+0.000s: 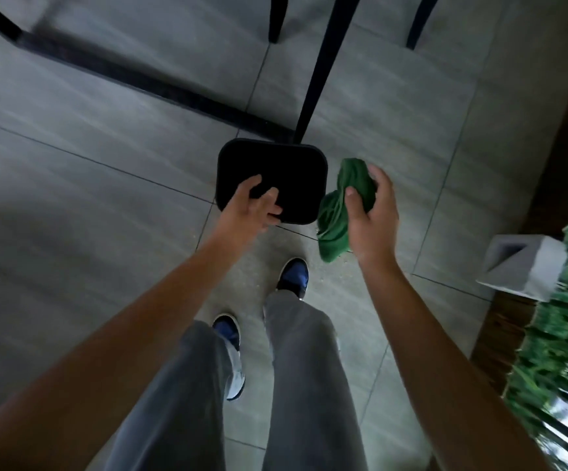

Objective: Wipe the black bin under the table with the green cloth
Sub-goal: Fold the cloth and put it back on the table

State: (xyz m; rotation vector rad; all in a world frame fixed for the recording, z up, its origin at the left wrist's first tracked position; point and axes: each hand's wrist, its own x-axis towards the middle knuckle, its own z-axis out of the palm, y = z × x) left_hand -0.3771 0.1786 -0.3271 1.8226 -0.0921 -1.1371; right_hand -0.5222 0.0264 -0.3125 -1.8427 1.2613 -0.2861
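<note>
Gripping bunched green fabric cloth [340,205] in right hand [372,219], just right of square black plastic bin [286,171]. Left hand [252,209] over bin's near-left rim, fingers loosely spread, contact unclear.

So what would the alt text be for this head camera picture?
Seen from above, a person's left hand reaches over the near rim of a black bin on a grey tiled floor, while the right hand grips a bunched green cloth beside it. Black table legs stand just behind the bin.
</note>
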